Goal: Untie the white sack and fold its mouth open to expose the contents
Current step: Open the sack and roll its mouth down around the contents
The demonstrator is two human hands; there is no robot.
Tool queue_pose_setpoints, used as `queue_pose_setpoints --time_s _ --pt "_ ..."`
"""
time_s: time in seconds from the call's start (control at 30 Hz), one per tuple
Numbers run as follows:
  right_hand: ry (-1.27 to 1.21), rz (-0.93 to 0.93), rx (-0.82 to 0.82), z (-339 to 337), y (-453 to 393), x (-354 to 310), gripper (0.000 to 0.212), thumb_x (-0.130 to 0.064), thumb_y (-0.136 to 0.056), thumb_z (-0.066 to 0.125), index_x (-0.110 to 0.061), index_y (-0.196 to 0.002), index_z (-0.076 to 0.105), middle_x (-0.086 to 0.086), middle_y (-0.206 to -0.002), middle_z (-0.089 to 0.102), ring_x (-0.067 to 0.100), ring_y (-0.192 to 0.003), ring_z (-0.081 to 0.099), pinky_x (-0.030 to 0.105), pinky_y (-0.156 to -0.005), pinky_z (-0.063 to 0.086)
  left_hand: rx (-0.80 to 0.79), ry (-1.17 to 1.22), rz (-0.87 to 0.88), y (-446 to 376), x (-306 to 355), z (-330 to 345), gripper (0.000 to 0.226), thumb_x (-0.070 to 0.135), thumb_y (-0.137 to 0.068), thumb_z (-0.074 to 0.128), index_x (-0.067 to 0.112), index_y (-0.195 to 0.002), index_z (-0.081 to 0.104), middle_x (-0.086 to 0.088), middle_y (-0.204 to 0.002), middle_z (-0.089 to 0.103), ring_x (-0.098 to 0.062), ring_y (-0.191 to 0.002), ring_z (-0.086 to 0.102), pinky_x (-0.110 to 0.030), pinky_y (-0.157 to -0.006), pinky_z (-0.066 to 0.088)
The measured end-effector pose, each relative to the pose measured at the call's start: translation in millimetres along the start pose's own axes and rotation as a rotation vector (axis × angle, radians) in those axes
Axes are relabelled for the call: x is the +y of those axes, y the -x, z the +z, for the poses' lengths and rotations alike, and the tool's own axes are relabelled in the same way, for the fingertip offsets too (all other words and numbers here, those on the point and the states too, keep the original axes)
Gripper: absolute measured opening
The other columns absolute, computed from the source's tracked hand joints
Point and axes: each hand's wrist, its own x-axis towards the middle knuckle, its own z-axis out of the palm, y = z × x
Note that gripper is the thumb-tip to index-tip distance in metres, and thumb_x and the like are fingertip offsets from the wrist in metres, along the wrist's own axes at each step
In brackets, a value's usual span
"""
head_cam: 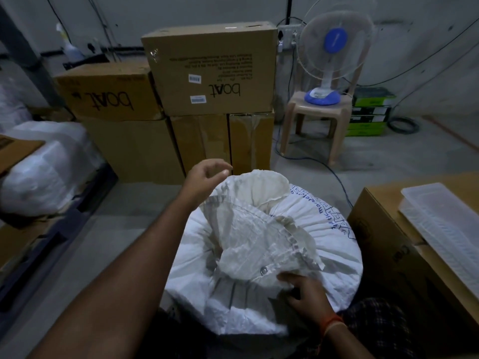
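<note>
Your right hand (305, 288) presses the white sack (259, 244)'s bunched mouth (261, 237); your left hand (204, 177) hovers empty, fingers spread. Next, spread the mouth.

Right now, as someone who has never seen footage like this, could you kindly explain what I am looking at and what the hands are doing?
This is one picture from a camera worn on a person's head, looking forward and down. No machine: just two bare hands. In front stands a full white sack, its gathered mouth still bunched on top. The right hand presses on the loose cloth near the person; the left hand hovers open beyond the sack, holding nothing. Behind are stacked cardboard boxes and a fan on a plastic chair.
</note>
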Motion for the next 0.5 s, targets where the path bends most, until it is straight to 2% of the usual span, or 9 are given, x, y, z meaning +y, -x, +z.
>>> queue_pose_setpoints --time_s 0.07,0.13,0.2,0.3,0.4,0.5 --pt "0.0 -0.027 0.02 2.8 -3.2 7.2 0.052 -0.028 -0.069 0.064 -0.02 -0.118 0.078 -0.014 -0.122 0.069 -0.027 -0.114 0.049 -0.008 -0.094 0.033 -0.184 -0.112 -0.016 -27.0 4.4 4.2 0.013 0.024 -0.096 0.073 0.034 -0.099 0.08 0.003 -0.147 0.061 -0.018 -0.136 0.057 -0.05 -0.112 0.051" --pt "-0.001 -0.052 0.025 4.8 -6.0 13.7 0.05 -0.026 -0.071 0.068 -0.022 -0.12 0.077 -0.019 -0.122 0.065 -0.036 -0.115 0.04 -0.008 -0.095 0.032 -0.332 -0.181 -0.057 -48.7 4.8 12.7 0.013 0.021 -0.096 0.073 0.029 -0.103 0.08 0.002 -0.153 0.055 -0.019 -0.14 0.052 -0.046 -0.111 0.048" --pt "-0.016 -0.056 0.037 5.1 -7.6 17.2 0.051 -0.026 -0.071 0.072 -0.024 -0.122 0.076 -0.027 -0.121 0.062 -0.039 -0.111 0.043 -0.007 -0.094 0.034 -0.459 -0.204 -0.079 -64.6 0.4 21.0 0.015 0.017 -0.098 0.072 0.022 -0.111 0.078 0.001 -0.148 0.058 -0.02 -0.135 0.056 -0.043 -0.107 0.051" --pt "-0.04 -0.046 0.055 5.4 -8.9 22.9 0.05 -0.026 -0.071 0.074 -0.025 -0.121 0.076 -0.035 -0.115 0.06 -0.038 -0.103 0.05 -0.004 -0.091 0.04 -0.619 -0.255 -0.078 -79.4 -12.8 30.9 0.018 0.015 -0.099 0.07 0.019 -0.116 0.075 0.0 -0.148 0.058 -0.021 -0.136 0.055 -0.05 -0.114 0.049" --pt "0.006 -0.07 0.053 2.9 -10.3 27.4 0.05 -0.022 -0.072 0.074 -0.029 -0.122 0.075 -0.041 -0.117 0.055 -0.039 -0.106 0.047 -0.001 -0.095 0.042 -0.651 -0.339 -0.063 -86.2 -24.1 41.1 0.02 0.009 -0.1 0.068 0.024 -0.111 0.076 0.001 -0.144 0.061 -0.023 -0.138 0.054 -0.043 -0.112 0.047" --pt "0.022 -0.079 0.022 -2.4 -10.0 25.4 0.045 -0.022 -0.073 0.072 -0.03 -0.117 0.077 -0.043 -0.119 0.055 -0.036 -0.109 0.049 0.002 -0.096 0.041 -0.565 -0.371 -0.042 -90.6 -30.6 47.0 0.028 0.006 -0.098 0.069 0.032 -0.106 0.078 0.005 -0.141 0.066 -0.021 -0.136 0.059 -0.046 -0.113 0.05"
